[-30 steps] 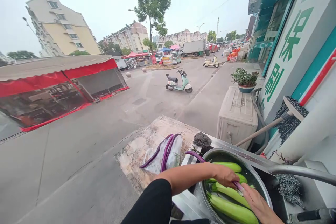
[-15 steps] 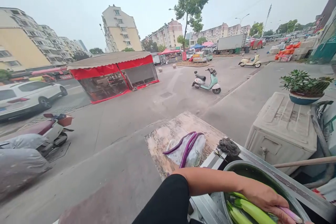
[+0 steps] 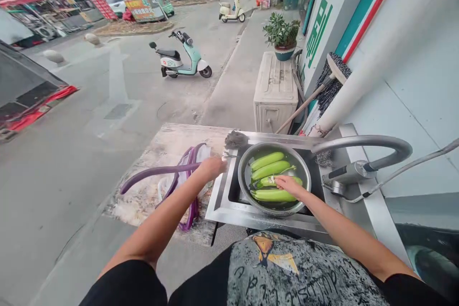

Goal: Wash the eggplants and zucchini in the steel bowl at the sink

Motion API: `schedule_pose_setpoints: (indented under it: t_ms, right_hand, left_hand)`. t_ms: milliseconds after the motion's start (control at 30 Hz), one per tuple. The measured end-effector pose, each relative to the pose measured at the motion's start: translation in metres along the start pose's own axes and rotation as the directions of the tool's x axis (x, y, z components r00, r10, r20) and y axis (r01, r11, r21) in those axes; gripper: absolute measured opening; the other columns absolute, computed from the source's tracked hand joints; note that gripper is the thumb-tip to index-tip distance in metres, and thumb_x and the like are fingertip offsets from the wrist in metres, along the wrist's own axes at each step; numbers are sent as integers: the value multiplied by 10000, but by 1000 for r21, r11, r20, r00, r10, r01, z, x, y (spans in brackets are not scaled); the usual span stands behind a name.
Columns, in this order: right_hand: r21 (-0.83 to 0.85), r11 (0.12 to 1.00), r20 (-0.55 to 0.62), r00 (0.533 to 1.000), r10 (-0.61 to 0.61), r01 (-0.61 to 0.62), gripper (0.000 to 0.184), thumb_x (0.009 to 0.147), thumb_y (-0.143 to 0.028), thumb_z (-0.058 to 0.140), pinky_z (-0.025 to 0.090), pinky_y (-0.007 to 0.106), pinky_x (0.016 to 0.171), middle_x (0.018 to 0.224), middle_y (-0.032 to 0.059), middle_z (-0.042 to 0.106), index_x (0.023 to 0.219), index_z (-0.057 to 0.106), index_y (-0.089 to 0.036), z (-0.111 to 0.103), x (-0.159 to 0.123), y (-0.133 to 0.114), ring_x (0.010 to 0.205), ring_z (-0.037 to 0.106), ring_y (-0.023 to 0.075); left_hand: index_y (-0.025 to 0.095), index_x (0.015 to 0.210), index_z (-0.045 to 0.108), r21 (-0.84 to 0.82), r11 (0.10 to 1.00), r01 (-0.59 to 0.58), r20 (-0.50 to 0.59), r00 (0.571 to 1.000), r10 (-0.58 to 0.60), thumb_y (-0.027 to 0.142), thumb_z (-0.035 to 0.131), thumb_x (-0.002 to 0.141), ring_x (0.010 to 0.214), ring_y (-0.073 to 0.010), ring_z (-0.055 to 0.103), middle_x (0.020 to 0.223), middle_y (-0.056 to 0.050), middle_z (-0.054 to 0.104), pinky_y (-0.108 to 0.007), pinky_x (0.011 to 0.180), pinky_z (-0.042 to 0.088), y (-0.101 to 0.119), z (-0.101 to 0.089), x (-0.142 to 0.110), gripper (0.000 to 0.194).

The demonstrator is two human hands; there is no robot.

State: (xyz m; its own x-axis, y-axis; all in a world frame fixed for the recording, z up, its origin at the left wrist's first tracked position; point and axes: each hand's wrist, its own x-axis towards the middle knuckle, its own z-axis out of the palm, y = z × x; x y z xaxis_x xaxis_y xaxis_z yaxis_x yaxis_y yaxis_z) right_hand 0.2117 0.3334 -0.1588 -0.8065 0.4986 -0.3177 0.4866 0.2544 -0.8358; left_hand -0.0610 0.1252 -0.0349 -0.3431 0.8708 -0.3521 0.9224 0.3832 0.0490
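Fingers of left hand [image 3: 211, 168] gripping purple eggplant [image 3: 158, 173], right hand [image 3: 289, 184] on green gourds [image 3: 272, 195]

The basin [image 3: 244, 186] sits in the sink [image 3: 222, 203]; gourds [image 3: 267, 160] lie in it; board [image 3: 172, 141] at nine o'clock; faucet [image 3: 362, 142] at three.

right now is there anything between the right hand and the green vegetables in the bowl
Nothing visible: the right hand already rests on the green vegetables inside the metal bowl. The left hand holds a long purple eggplant off to the side.
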Motion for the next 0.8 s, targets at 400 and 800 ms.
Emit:
schedule_pose_setpoints:
  t_ms: [400,800]
  right_hand:
    - [-753,657,36,999,-30,47,670,964,-352,511,135,466,1248,1647,176,260,1561,340,-102,0,101,-13,1531,188,302]
    - [-759,649,140,985,104,39,724,691,-506,818,492,397,959,1318,184,635,1295,635,-151,-24,141,-10,1158,632,343]
  left_hand:
    - [227,1098,697,86,990,-110,104,989,100,262,660,854,1128,-330,553,1120,-135,651,-481,985,377,-88,109,7,249]
    - [164,1225,613,-621,742,-254,-341,939,36,168,587,823,1406,-331,429,1423,-194,556,-459,1181,287,112,106,81,403]
